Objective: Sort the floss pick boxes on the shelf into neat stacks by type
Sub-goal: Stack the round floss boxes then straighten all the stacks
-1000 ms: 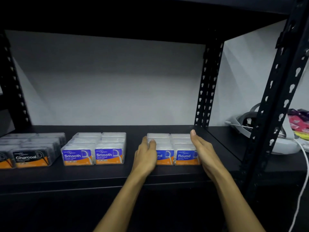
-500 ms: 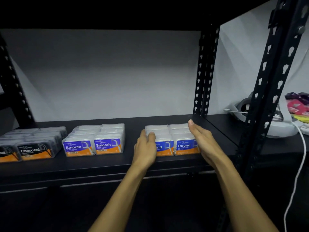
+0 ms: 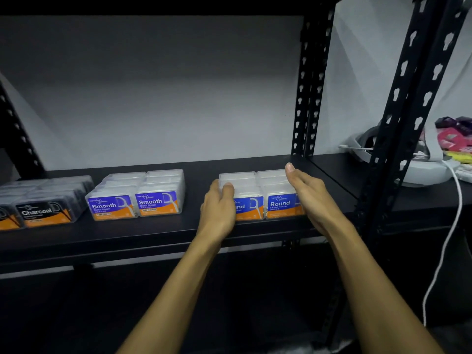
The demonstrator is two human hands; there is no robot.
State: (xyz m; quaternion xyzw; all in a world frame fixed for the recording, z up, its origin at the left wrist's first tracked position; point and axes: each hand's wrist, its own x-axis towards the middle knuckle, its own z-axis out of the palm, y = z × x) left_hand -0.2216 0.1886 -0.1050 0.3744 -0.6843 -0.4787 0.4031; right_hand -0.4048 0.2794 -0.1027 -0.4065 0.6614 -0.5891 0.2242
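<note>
Head view, that's the only one:

Round boxes [image 3: 260, 195]: clear floss pick boxes with blue/orange "Round" labels, packed in two side-by-side rows, sitting right between the two hands on the black shelf [image 3: 158, 233].

Left hand [image 3: 218, 209]: pressed against the left side of the Round group, thumb tip hooked over the top of the front-left box, so it's got a light hold on that box. It covers part of the label.

Right hand [image 3: 310, 194]: flat and straight-fingered along the right side of the group, fingers pointing toward the back, touching the boxes. Not gripping anything.

Smooth boxes [image 3: 139, 196]: same sort of block, "Smooth" labels, off to the left of the left hand, with a gap.

Charcoal boxes [image 3: 44, 200]: darker block, further left again, partly cut off by the frame edge.

Right of the right hand: black upright post [image 3: 411, 116], then a grey-white headset thing [image 3: 421, 172] and a white cable [image 3: 449, 241].
</note>
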